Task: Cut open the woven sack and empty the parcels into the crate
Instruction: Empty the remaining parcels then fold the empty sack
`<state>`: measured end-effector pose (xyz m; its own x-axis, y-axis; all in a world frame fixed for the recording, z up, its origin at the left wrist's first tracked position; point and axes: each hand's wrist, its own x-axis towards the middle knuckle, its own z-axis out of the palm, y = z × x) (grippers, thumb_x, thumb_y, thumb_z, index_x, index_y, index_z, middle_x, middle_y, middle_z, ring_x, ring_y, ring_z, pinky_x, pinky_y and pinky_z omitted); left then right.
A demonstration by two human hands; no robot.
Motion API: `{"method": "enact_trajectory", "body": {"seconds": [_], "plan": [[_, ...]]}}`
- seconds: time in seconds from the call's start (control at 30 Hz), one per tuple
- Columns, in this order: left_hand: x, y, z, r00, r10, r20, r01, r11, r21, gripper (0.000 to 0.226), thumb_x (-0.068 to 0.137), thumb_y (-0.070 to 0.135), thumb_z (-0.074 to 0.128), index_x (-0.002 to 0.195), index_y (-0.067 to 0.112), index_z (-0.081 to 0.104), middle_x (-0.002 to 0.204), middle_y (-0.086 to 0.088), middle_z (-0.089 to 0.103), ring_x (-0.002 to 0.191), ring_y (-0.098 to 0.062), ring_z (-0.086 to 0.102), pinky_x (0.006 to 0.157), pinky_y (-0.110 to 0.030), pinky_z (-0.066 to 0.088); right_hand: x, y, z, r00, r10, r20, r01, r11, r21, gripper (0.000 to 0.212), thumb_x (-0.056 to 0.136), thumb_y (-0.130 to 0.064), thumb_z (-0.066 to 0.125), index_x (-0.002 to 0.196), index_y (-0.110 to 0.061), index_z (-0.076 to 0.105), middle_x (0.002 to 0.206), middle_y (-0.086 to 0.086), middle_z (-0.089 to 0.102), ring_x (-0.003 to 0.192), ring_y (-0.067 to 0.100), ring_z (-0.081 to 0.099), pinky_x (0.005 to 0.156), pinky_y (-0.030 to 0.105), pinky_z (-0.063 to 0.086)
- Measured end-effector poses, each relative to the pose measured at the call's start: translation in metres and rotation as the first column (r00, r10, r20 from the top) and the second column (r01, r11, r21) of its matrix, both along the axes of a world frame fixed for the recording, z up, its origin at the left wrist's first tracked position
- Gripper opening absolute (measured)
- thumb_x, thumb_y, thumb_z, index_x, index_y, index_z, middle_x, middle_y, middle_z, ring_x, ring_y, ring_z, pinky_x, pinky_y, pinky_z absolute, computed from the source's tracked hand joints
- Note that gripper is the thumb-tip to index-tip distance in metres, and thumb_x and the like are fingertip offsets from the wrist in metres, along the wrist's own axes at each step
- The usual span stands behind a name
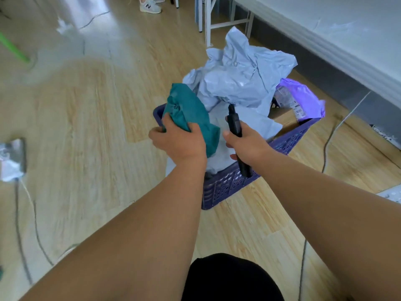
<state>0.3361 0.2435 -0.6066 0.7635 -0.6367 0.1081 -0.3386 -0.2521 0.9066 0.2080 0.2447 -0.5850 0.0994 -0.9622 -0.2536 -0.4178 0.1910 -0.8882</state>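
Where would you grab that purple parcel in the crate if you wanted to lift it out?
Probably by its raised outer edge, coming from above on the right. The purple parcel leans over the crate rim with that end free, while its inner end sits against the pale grey bags. Both hands are busy: the left hand grips teal fabric, the right hand a black cutter.

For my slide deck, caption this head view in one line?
Left hand grips teal sack over purple crate; right hand holds black cutter.
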Motion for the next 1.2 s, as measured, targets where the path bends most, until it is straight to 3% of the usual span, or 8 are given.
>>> {"method": "enact_trajectory", "body": {"seconds": [0.2,0.37,0.47,0.57,0.7,0.87,1.03,1.2], "plan": [[-0.011,-0.026,0.005,0.965,-0.225,0.137,0.189,0.954,0.234,0.057,0.087,0.039,0.060,0.137,0.020,0.041,0.134,-0.013,0.029,0.117,-0.032,0.036,0.098,-0.039,0.042,-0.002,0.006,-0.007,0.998,-0.035,0.055,0.031,0.997,0.066,0.018,0.099,-0.029,0.050,0.116,-0.025,0.050,0.124,0.015,0.058,0.114,0.034,0.057,0.094,0.051,0.051],[0.012,-0.030,-0.005,0.985,-0.082,-0.154,0.125,0.946,0.299,0.084,0.084,0.048,0.064,0.147,0.016,0.020,0.141,-0.014,0.031,0.129,-0.035,0.036,0.103,-0.046,0.036,-0.008,0.003,-0.010,0.993,-0.073,0.097,0.060,0.989,0.132,0.029,0.100,-0.029,0.048,0.128,-0.023,0.048,0.131,0.012,0.054,0.114,0.029,0.058,0.092,0.048,0.053],[0.008,-0.023,0.000,0.999,0.003,0.040,-0.009,0.991,0.135,0.098,0.077,0.049,0.071,0.150,0.014,0.016,0.149,-0.011,0.027,0.136,-0.029,0.029,0.109,-0.046,0.031,-0.010,0.002,-0.011,0.992,-0.082,0.096,0.069,0.989,0.134,0.026,0.100,-0.030,0.048,0.124,-0.023,0.049,0.131,0.013,0.054,0.114,0.029,0.059,0.091,0.046,0.054],[0.001,-0.017,0.000,0.934,-0.059,0.351,0.076,0.996,-0.035,0.070,0.085,0.041,0.063,0.142,0.012,0.036,0.147,-0.009,0.034,0.136,-0.025,0.032,0.110,-0.039,0.030,-0.013,0.001,-0.012,0.986,-0.105,0.128,0.088,0.987,0.135,0.020,0.099,-0.030,0.048,0.119,-0.026,0.049,0.127,0.011,0.056,0.114,0.027,0.060,0.091,0.046,0.054],[0.000,-0.024,-0.012,0.822,-0.396,0.410,0.282,0.908,0.310,0.060,0.094,0.041,0.049,0.147,0.016,0.034,0.158,-0.008,0.015,0.145,-0.027,0.016,0.117,-0.045,0.019,-0.024,0.004,-0.011,0.977,-0.152,0.151,0.131,0.982,0.139,0.027,0.099,-0.030,0.049,0.126,-0.026,0.047,0.116,0.004,0.056,0.109,0.023,0.062,0.092,0.047,0.054],[-0.010,-0.026,0.001,0.792,-0.298,0.533,0.132,0.935,0.328,0.066,0.093,0.046,0.047,0.151,0.031,0.020,0.161,-0.008,-0.003,0.148,-0.032,-0.006,0.114,-0.056,-0.006,-0.054,0.013,-0.010,0.962,-0.228,0.151,0.207,0.968,0.139,0.031,0.099,-0.031,0.049,0.129,-0.024,0.049,0.093,-0.006,0.055,0.105,0.022,0.064,0.089,0.045,0.055],[-0.081,-0.020,0.008,0.596,-0.431,0.677,0.340,0.900,0.273,0.060,0.092,0.030,0.051,0.148,0.023,0.029,0.160,-0.001,0.012,0.148,-0.023,0.006,0.116,-0.052,0.001,-0.103,0.026,-0.005,0.910,-0.375,0.178,0.354,0.925,0.139,0.028,0.098,-0.028,0.051,0.126,-0.024,0.051,0.100,-0.001,0.059,0.080,0.015,0.066,0.071,0.035,0.057],[-0.231,0.008,-0.005,0.299,-0.783,0.546,0.716,0.562,0.414,0.051,0.087,0.031,0.057,0.136,0.027,0.045,0.152,0.002,0.028,0.143,-0.020,0.018,0.116,-0.045,0.014,-0.187,0.072,-0.029,0.775,-0.608,0.173,0.572,0.791,0.217,0.030,0.097,-0.026,0.053,0.127,-0.019,0.053,0.109,0.005,0.064,0.066,0.013,0.062,0.056,0.027,0.048]]}}
